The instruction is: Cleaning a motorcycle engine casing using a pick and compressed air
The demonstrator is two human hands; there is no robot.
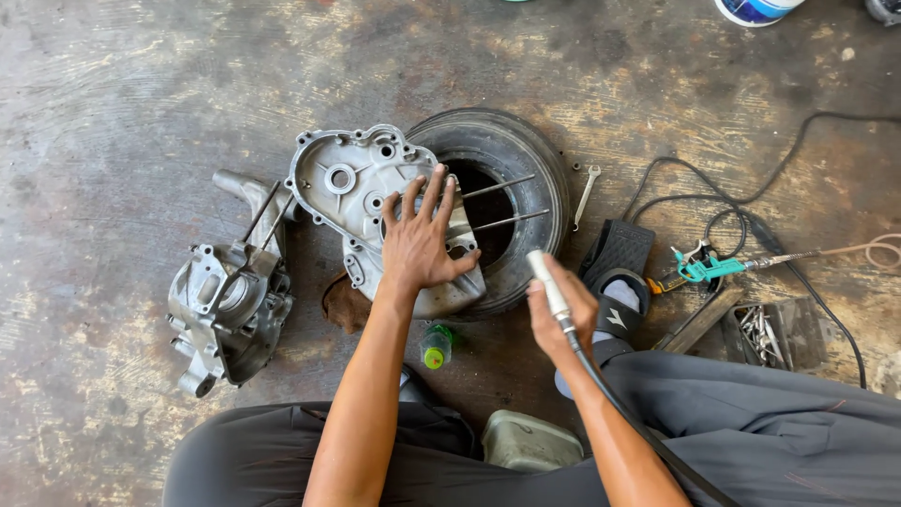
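My left hand (419, 239) lies flat, fingers spread, on a grey aluminium engine crankcase half (352, 192) that rests on a small black tyre (511, 155). Two long metal studs (502, 202) stick out of the case to the right, over the tyre's hole. My right hand (560, 314) grips a slim pale rotary handpiece (546, 282) with a black flexible shaft running back past my right forearm; its tip points up toward the case's lower right edge.
A second crankcase half (225, 305) lies at the left on the concrete floor. A wrench (586, 192), a black sandal (615, 258), a teal air tool (706, 269) with hose, black cables, a tray of bits (765, 333) and a small green-capped bottle (435, 347) surround me.
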